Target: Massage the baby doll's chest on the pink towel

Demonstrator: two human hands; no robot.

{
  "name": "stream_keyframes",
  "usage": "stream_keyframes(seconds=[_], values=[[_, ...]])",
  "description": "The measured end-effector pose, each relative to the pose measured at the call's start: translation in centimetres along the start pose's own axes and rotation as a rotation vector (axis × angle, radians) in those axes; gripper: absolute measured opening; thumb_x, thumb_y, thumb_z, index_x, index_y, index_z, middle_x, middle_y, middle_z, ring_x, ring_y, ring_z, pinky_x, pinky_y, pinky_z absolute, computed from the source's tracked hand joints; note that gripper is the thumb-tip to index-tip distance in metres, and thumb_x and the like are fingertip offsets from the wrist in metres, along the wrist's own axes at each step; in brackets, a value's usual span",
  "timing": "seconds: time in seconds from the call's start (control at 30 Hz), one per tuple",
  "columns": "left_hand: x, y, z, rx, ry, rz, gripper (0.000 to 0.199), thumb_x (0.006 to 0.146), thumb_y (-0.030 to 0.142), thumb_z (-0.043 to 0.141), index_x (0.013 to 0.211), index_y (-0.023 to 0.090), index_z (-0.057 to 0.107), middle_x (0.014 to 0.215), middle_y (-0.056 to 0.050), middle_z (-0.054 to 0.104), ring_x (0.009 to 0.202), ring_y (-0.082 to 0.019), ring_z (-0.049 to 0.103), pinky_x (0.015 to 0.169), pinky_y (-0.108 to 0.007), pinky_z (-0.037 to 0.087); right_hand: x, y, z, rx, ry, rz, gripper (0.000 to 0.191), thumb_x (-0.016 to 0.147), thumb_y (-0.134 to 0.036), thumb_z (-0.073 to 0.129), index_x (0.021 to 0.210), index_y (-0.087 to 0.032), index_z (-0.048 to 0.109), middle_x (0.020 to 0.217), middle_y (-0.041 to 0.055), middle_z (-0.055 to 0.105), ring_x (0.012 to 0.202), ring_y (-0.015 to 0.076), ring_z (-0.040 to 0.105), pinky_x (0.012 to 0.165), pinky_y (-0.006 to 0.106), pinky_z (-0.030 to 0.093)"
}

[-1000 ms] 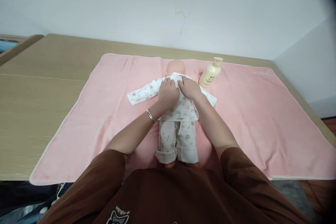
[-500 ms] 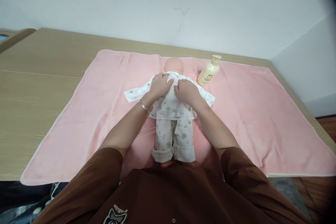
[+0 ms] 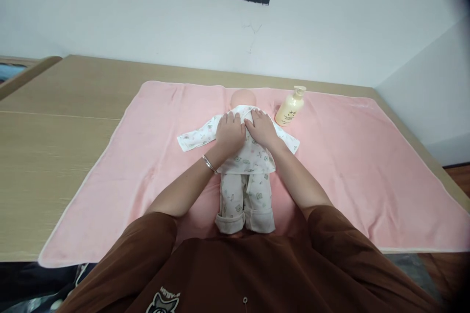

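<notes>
Pale wood-coloured tabletop (image 3: pixel 44 156) at far left; across it, pink soft-looking blanket with light edging (image 3: pixel 95 195), apt to ruck or slide from a sideways push. White printed cloth shirt (image 3: pixel 253 156), left sleeve (image 3: pixel 200 135) splayed loose, easy to twist under a drag. Silvery metal bangle (image 3: pixel 209 164) near the hem, liable to snag there. Left hand (image 3: pixel 230 133) spread flat on the shirt, clasping nothing visible; palm hidden, so cannot tell of pinched cloth. Mid-scene, smooth-headed doll (image 3: pixel 244 97) on the blanket, head far, legs near in white printed trousers (image 3: pixel 232 198); could shift under uneven pressure. Right hand (image 3: pixel 263 129) equally flat, no visible grasp. Cream pump bottle (image 3: pixel 290 107) just right: could topple from an outward knock.
</notes>
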State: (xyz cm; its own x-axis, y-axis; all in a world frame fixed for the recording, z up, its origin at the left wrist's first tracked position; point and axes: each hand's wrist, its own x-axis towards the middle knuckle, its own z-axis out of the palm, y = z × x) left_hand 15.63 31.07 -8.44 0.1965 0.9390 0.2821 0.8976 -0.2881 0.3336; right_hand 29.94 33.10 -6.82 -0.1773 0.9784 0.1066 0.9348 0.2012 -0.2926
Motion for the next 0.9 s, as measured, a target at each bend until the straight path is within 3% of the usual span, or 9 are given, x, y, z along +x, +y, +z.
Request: stream_keyframes(seconds=[0.13,0.27,0.33,0.43,0.53,0.6,0.9], values=[[1.2,-1.2,0.6,-0.075,-0.015,-0.068,0.057,0.101,0.033,0.041,0.15,0.006,0.049,0.158,-0.023,0.049,0.15,-0.035,0.043,0.128,-0.052,0.029,-1.1,-1.1,-1.3,-0.106,-0.011,-0.022,0.047,0.107,-0.036,0.033,0.129,-0.006,0.063,0.127,0.0204,0.071,0.123,0.035,0.064,0.109,0.046,0.046],[2.0,-1.9,0.8,-0.11,-0.029,-0.073,0.057,0.1,0.035,0.041,0.148,0.006,0.051,0.157,-0.021,0.052,0.148,-0.034,0.045,0.128,-0.052,0.03,-2.4,-2.2,-2.3,-0.214,-0.061,-0.024,0.041,0.106,-0.034,0.035,0.123,-0.009,0.064,0.115,0.0202,0.073,0.108,0.0352,0.068,0.094,0.044,0.052],[1.8,-1.6,0.8,-0.096,-0.011,-0.075,0.057,0.1,0.035,0.041,0.148,0.006,0.051,0.156,-0.022,0.052,0.148,-0.036,0.045,0.127,-0.054,0.03,-2.4,-2.2,-2.3,-0.215,-0.068,-0.033,0.041,0.106,-0.031,0.034,0.122,-0.009,0.064,0.116,0.0205,0.073,0.108,0.0349,0.068,0.094,0.044,0.052],[0.7,-0.4,0.6,-0.057,0.007,-0.067,0.057,0.101,0.032,0.04,0.149,0.003,0.048,0.156,-0.026,0.05,0.15,-0.038,0.042,0.127,-0.057,0.029,-1.3,-1.3,-1.8,-0.134,-0.067,-0.055,0.042,0.107,-0.027,0.031,0.128,-0.007,0.062,0.13,0.0209,0.069,0.124,0.0337,0.063,0.105,0.043,0.048],[-0.5,0.8,0.4,-0.019,0.011,-0.023,0.059,0.102,0.03,0.039,0.151,-0.001,0.044,0.16,-0.029,0.044,0.154,-0.04,0.037,0.127,-0.058,0.027,0.2,0.1,-1.0,-0.034,-0.028,-0.058,0.047,0.109,-0.031,0.03,0.137,-0.004,0.056,0.148,0.0212,0.059,0.138,0.0325,0.053,0.115,0.043,0.041],[-0.8,1.1,0.3,-0.007,0.021,0.007,0.058,0.102,0.03,0.038,0.152,0.001,0.044,0.161,-0.028,0.043,0.154,-0.041,0.036,0.126,-0.058,0.029,0.7,0.7,-0.6,-0.005,-0.004,-0.053,0.049,0.109,-0.034,0.03,0.138,-0.003,0.056,0.149,0.0219,0.058,0.138,0.0327,0.053,0.117,0.044,0.039],[2.5,-2.3,-0.4,-0.065,-0.07,-0.03,0.051,0.103,0.034,0.033,0.136,0.007,0.061,0.143,-0.02,0.065,0.136,-0.032,0.058,0.12,-0.048,0.042,-0.8,-0.7,-1.1,-0.125,-0.05,-0.065,0.055,0.109,-0.034,0.03,0.15,-0.002,0.047,0.156,0.0222,0.051,0.145,0.0352,0.047,0.121,0.048,0.034]])
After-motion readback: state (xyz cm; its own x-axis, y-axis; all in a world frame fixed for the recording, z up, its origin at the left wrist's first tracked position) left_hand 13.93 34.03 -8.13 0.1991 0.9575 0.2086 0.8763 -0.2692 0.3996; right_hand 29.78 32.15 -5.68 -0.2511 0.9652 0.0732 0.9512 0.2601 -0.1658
